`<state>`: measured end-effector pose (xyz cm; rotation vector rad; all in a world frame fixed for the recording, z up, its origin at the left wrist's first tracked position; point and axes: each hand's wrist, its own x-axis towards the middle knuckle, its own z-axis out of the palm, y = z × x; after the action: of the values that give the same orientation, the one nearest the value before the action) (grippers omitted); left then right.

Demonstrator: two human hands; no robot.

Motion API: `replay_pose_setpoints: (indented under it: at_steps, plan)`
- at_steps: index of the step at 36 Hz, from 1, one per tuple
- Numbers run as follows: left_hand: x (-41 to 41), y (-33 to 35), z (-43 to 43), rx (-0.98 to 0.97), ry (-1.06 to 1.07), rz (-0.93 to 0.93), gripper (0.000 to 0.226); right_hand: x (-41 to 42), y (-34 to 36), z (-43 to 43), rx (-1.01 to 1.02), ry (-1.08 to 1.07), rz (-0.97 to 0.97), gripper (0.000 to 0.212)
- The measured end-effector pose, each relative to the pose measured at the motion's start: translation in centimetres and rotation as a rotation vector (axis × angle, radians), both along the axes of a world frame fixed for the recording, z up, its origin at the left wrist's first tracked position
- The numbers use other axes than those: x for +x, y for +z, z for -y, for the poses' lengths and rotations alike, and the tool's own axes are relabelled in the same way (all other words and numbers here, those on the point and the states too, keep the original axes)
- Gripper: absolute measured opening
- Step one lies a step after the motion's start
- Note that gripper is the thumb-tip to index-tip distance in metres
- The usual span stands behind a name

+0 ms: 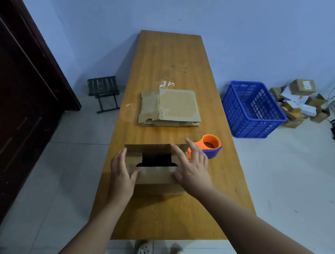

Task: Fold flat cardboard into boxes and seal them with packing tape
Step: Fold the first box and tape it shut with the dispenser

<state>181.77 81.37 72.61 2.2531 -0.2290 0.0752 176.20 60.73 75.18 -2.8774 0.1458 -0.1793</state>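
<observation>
- The small brown cardboard box (159, 188) sits near the front edge of the long orange-brown wooden table (166, 58), between the two hands, with its long axis running left to right.
- Its mouth faces up; the far flap (148, 148) stands upright, the near flap (154, 174) lies almost flat, and a dark gap shows between them.
- The left hand (121, 169) lies flat-fingered against the box's left end, thumb on the near flap, gripping nothing.
- The right hand (193, 167) presses spread, straight fingers on the right end flap.
- The upright far flap lies just beyond both sets of fingertips; folding it towards the person looks like the next move.
- The orange-and-blue tape dispenser (210, 146) lies just behind the right hand, the nearer one.
</observation>
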Motion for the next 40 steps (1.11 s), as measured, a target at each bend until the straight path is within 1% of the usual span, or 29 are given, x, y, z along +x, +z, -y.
replay_pose_setpoints:
  at_steps: [1, 3, 6, 8, 10, 13, 16, 18, 19, 21, 22, 24, 25, 26, 27, 29, 31, 33, 35, 37, 40]
  plan:
    - [0.0, 0.0, 0.1, 0.005, -0.003, 0.017, 0.078, 0.2, 0.0, 0.0, -0.027, 0.022, -0.003, 0.092]
    - [0.0, 0.1, 0.2, 0.034, -0.01, 0.06, 0.078, 0.7, 0.1, 0.0, -0.049, 0.048, -0.02, 0.096]
    - [0.3, 0.7, 0.5, 0.084, -0.055, 0.136, 0.084, 1.1, 0.1, -0.4, -0.04, 0.063, -0.052, 0.09]
    - [0.6, 1.2, 0.7, 0.211, -0.093, 0.198, 0.09, 1.2, 0.1, -0.7, -0.004, 0.068, -0.07, 0.084]
    - [0.8, 1.6, 1.2, 0.356, -0.14, 0.242, 0.09, 1.1, 0.1, -1.2, 0.026, 0.06, -0.062, 0.077]
    - [0.3, 1.8, 2.7, 0.456, -0.228, 0.286, 0.079, 0.8, -0.1, -1.7, 0.027, 0.036, -0.022, 0.062]
    - [-0.4, 1.3, 4.2, 0.44, -0.224, 0.258, 0.061, 0.6, -0.5, -1.6, -0.001, 0.055, -0.031, 0.042]
    - [-0.7, 0.7, 4.6, 0.422, -0.191, 0.253, 0.046, 0.3, -0.9, -1.3, 0.006, 0.077, -0.038, 0.036]
    - [-0.8, 0.3, 4.6, 0.415, -0.211, 0.26, 0.041, 0.1, -1.1, -1.1, 0.011, 0.091, -0.025, 0.034]
    - [-0.9, -0.6, 4.5, 0.431, -0.304, 0.262, 0.039, -0.3, -1.3, -0.6, 0.031, 0.117, 0.009, 0.032]
    - [-0.9, -0.8, 4.3, 0.458, -0.349, 0.24, 0.043, -0.5, -1.3, -0.4, 0.043, 0.128, 0.022, 0.032]
    - [-0.6, -0.8, 4.0, 0.544, -0.414, 0.152, 0.065, -0.5, -1.4, 0.1, 0.072, 0.075, 0.05, 0.031]
    - [-0.2, -0.8, 3.9, 0.603, -0.448, 0.124, 0.078, -0.3, -1.4, 0.4, 0.104, -0.019, 0.063, 0.03]
    - [0.0, -0.9, 3.8, 0.664, -0.481, 0.114, 0.09, 0.0, -1.5, 0.7, 0.154, -0.158, 0.071, 0.029]
    - [0.3, -1.0, 3.7, 0.716, -0.505, 0.111, 0.096, 0.4, -1.5, 1.2, 0.216, -0.32, 0.074, 0.03]
    - [0.5, -1.0, 3.9, 0.767, -0.509, 0.094, 0.096, 1.3, -1.7, 2.6, 0.33, -0.586, 0.02, 0.036]
    - [0.5, -0.9, 4.1, 0.783, -0.497, 0.071, 0.093, 2.1, -2.4, 4.4, 0.345, -0.692, -0.118, 0.049]
    - [0.4, -0.9, 4.4, 0.798, -0.486, 0.065, 0.094, 2.8, -3.3, 6.0, 0.271, -0.68, -0.258, 0.061]
    - [0.4, -0.8, 4.7, 0.817, -0.473, 0.058, 0.096, 3.4, -4.4, 7.2, 0.147, -0.607, -0.349, 0.068]
    - [0.3, -0.8, 5.0, 0.826, -0.451, 0.045, 0.096, 4.0, -5.4, 8.0, 0.034, -0.519, -0.39, 0.075]
    - [0.3, -0.8, 5.7, 0.83, -0.393, 0.027, 0.095, 5.2, -6.1, 8.4, -0.066, -0.437, -0.427, 0.085]
